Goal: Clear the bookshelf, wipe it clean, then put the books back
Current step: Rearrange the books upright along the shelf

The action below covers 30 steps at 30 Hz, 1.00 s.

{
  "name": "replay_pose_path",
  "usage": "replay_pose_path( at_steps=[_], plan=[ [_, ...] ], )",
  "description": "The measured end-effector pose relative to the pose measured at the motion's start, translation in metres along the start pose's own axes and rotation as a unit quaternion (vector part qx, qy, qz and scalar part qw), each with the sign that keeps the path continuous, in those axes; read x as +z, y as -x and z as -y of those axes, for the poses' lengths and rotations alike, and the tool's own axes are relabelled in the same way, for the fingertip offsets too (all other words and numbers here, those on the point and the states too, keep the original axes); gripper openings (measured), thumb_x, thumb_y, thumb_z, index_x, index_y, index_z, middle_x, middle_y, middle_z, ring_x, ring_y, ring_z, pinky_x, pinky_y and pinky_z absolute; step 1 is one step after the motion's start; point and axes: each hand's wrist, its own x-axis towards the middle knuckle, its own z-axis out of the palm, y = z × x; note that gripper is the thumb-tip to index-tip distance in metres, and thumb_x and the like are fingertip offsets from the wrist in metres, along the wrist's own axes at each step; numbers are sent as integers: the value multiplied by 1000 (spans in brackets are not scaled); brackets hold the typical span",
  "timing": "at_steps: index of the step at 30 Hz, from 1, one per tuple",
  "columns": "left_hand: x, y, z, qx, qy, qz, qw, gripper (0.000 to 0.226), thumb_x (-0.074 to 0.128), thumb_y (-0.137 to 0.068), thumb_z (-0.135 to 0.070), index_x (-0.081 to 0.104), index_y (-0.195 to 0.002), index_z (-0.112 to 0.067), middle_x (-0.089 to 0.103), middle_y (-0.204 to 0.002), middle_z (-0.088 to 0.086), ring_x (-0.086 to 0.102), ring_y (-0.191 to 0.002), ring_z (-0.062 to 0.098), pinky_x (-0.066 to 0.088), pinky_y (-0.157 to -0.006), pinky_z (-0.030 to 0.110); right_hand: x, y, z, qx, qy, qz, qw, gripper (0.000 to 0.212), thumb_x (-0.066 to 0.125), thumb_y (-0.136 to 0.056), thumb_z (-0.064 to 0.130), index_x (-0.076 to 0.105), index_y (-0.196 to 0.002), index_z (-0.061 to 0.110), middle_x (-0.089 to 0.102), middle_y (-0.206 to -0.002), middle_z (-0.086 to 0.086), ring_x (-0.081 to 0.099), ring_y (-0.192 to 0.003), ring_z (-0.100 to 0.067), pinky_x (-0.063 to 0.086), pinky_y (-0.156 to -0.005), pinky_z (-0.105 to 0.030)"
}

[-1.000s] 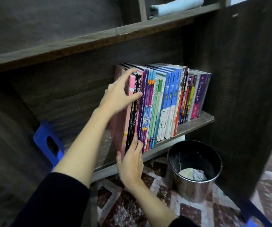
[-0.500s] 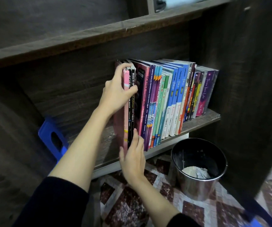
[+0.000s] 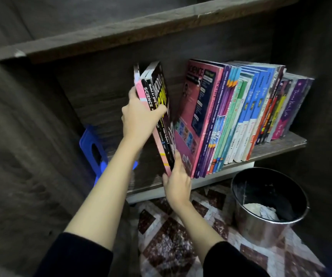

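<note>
On the shelf (image 3: 277, 148), left hand (image 3: 139, 118) round tilted books (image 3: 157, 84), right hand (image 3: 178, 182) below

- "SCIENCE" runs down the pink spine (image 3: 148, 97) among the tilted books (image 3: 161, 82).
- "Modul A+ SPM" is on the black spine (image 3: 153, 91) beside it.
- "SCIENCE" heads the pink cover (image 3: 193, 108) on the shelf.
</note>
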Motion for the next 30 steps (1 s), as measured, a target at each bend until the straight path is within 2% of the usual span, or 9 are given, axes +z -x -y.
replay_pose_path(
  at_steps=[3,6,10,14,19,22,24,27,30],
  plan=[
    [1,-2,8,-3,-23,-3,1000,51,70,-68,-34,59,-115,-16,65,-105,0,59,-103,23,34,-78,18,1,-5,0,-1,-9,7,1000,82,58,-93,19,3,-152,26,53,-136,-10,58,-112,-33,44,-89,-41],
    [-1,-2,9,8,-28,-12,999,35,68,-67,-30,66,-97,-12,69,-92,-1,63,-94,21,36,-71,17,2,-7,1,-7,-3,8,1000,80,59,-92,17,7,-152,26,53,-135,-11,57,-113,-33,43,-92,-41],
    [-11,1,8,25,-29,-11,999,39,62,-60,-36,67,-92,-13,69,-92,0,63,-93,23,47,-79,25,9,-5,10,-19,-22,9,1000,77,60,-92,17,11,-152,22,59,-127,-15,60,-107,-35,43,-90,-42],
    [-35,1,4,59,-61,-30,996,17,68,-70,-24,59,-83,-18,66,-86,-3,63,-91,22,43,-76,23,23,2,34,-51,-73,-17,996,74,58,-92,16,14,-152,21,59,-128,-17,61,-99,-41,43,-85,-45],
    [-72,2,11,55,-81,-78,992,15,69,-69,-21,61,-80,-15,67,-85,0,64,-88,21,43,-73,22,42,12,62,-96,-114,-42,988,73,66,-86,13,29,-149,18,63,-121,-20,66,-84,-43,50,-76,-46],
    [-89,3,25,25,-83,-99,991,21,70,-69,-21,66,-85,-9,70,-87,1,65,-91,20,48,-81,26,57,21,73,-123,-105,-33,986,86,80,-71,9,37,-144,17,69,-110,-19,67,-66,-39,54,-60,-42],
    [-99,5,35,8,-87,-109,990,24,70,-68,-23,67,-88,-9,70,-86,0,65,-91,20,50,-83,30,68,27,82,-133,-104,-37,985,94,86,-61,10,35,-140,20,71,-103,-16,66,-58,-37,53,-51,-39],
    [-111,4,47,-16,-98,-114,989,24,72,-70,-19,68,-91,-9,68,-85,-2,65,-92,19,49,-82,27,85,35,94,-135,-97,-32,986,95,88,-57,13,35,-136,21,73,-97,-13,66,-54,-34,52,-47,-36],
    [-119,2,60,-42,-90,-103,990,36,70,-62,-30,68,-93,-12,70,-88,-3,65,-94,18,49,-86,28,100,40,102,-131,-89,-21,987,98,92,-51,15,40,-134,20,73,-94,-11,66,-52,-29,51,-44,-33]
  ],
)
